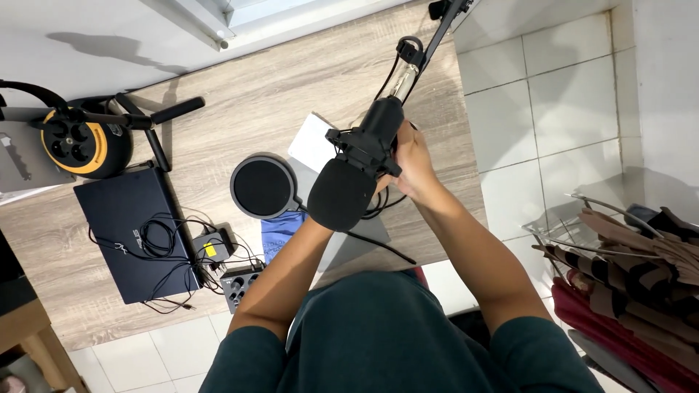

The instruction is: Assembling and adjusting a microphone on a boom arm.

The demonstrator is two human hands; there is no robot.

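Two hands on one black mic (353,171) w/ foam windscreen, held on a boom arm (437,33) above the wooden desk (240,109): right hand (413,164) has fingers curled round the shock mount, gripping it; left hand is hidden behind the mic, so can't tell its finger state. Round pop filter (263,187) sits just left of the mic, near a blue cloth (280,234). Closed dark laptop (131,233) w/ tangled cables lies well apart at desk's left, below yellow-black headphones (84,142).
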